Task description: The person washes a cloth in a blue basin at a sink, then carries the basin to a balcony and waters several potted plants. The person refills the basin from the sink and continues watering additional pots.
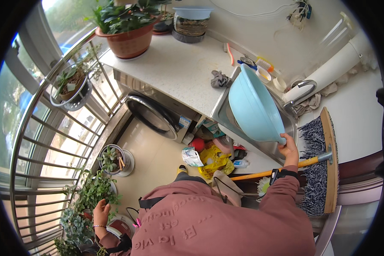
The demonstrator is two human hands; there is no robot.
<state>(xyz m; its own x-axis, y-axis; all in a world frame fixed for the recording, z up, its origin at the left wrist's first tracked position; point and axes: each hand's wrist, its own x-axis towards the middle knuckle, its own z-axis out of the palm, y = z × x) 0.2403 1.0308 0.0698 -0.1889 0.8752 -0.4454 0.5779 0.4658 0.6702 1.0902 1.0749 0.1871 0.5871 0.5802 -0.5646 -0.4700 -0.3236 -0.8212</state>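
Note:
A light blue plastic basin (257, 105) stands tilted on its side in the stainless steel sink (222, 110). My right hand (288, 148) grips the basin's rim at its lower right end. Out to the left, beside the potted plants, my left hand (101, 212) is held with fingers parted and nothing in it. A curved metal faucet (302, 88) stands behind the basin. On the counter at the sink's left edge lies a crumpled grey cloth (220, 79). The basin hides much of the sink's inside.
A wooden-handled mop (328, 160) leans at the right. Yellow plastic bags (214, 160) and bottles lie below the sink. A washing machine with a round door (152, 115) is under the white counter (179, 64). Potted plants (94, 188) line the metal railing (24, 134). Brushes (265, 64) lie behind the sink.

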